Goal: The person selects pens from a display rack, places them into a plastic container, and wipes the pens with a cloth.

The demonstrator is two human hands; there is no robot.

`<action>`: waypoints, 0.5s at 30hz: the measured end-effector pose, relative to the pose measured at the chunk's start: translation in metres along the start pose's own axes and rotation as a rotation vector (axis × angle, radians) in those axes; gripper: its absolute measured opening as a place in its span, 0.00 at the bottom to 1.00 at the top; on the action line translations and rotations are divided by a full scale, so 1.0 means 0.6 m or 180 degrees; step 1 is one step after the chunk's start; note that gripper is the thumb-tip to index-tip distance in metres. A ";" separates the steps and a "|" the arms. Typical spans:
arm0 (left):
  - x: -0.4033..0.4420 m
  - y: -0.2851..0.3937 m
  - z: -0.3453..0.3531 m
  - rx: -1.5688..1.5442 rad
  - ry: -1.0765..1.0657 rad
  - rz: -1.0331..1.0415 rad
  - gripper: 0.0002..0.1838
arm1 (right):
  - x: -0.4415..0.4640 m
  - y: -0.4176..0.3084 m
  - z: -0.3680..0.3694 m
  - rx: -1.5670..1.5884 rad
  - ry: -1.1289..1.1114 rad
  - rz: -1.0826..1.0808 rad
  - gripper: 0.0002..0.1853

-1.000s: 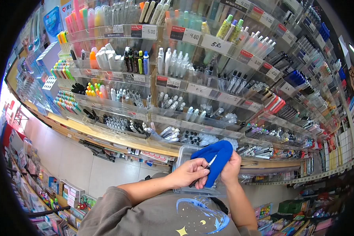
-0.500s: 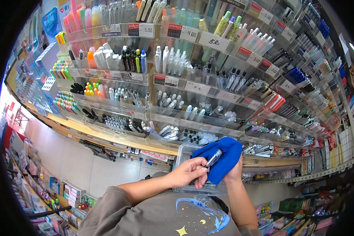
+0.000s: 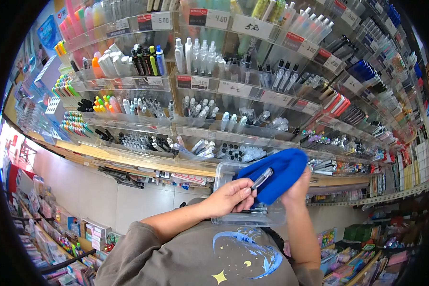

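Note:
Between the thumb and fingers of my left hand (image 3: 233, 195) is a pen (image 3: 262, 178), its clear and dark end tilted up to the right. My right hand (image 3: 298, 188) grips the right side of a blue cloth (image 3: 283, 174), its fingers mostly behind the fabric. The cloth lies spread behind the pen; whether they touch I cannot tell. Under both hands sits a clear plastic box (image 3: 224, 171), with a few pens (image 3: 257, 210) showing inside it.
Ahead rise tiered clear display shelves full of pens (image 3: 207, 107), with price tags (image 3: 252, 26) along their edges. A wooden ledge (image 3: 176, 167) runs below them. Tiled floor (image 3: 128, 200) shows at left. Racks of goods (image 3: 66, 233) stand behind on both sides.
My right hand has moved right and lifted the cloth, stretching it away from the pen. More of the box and the pens inside now shows. The view has shifted slightly.

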State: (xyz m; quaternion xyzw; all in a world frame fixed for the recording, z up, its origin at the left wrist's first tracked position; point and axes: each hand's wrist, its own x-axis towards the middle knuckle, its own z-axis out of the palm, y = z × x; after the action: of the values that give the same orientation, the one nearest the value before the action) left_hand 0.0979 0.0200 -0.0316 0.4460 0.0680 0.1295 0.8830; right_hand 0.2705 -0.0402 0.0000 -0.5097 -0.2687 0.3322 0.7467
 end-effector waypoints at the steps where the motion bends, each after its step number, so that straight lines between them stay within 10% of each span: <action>1: 0.002 0.003 0.000 0.0253 0.0120 0.0003 0.10 | 0.007 -0.014 -0.010 0.0174 0.0023 -0.0037 0.14; 6: 0.018 0.018 0.011 0.3002 0.0367 0.0308 0.09 | 0.035 -0.129 -0.053 0.0842 0.0695 -0.0475 0.23; 9: 0.034 0.042 0.014 0.4246 -0.0242 -0.0121 0.09 | 0.023 -0.187 -0.075 0.0675 -0.0984 -0.0846 0.25; 12: 0.055 0.008 -0.004 0.5428 -0.1347 -0.0822 0.08 | 0.020 -0.224 -0.035 0.0704 0.1879 -0.1035 0.23; 15: 0.065 0.011 0.007 0.6182 -0.1902 -0.1427 0.08 | 0.005 -0.252 -0.106 0.0594 0.1556 -0.1671 0.24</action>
State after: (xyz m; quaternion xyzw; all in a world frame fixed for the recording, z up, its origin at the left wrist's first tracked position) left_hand 0.1349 0.0318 -0.0240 0.9560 0.0027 -0.2638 0.1285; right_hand 0.3535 -0.1142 0.1211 -0.4175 -0.1725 0.0209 0.8919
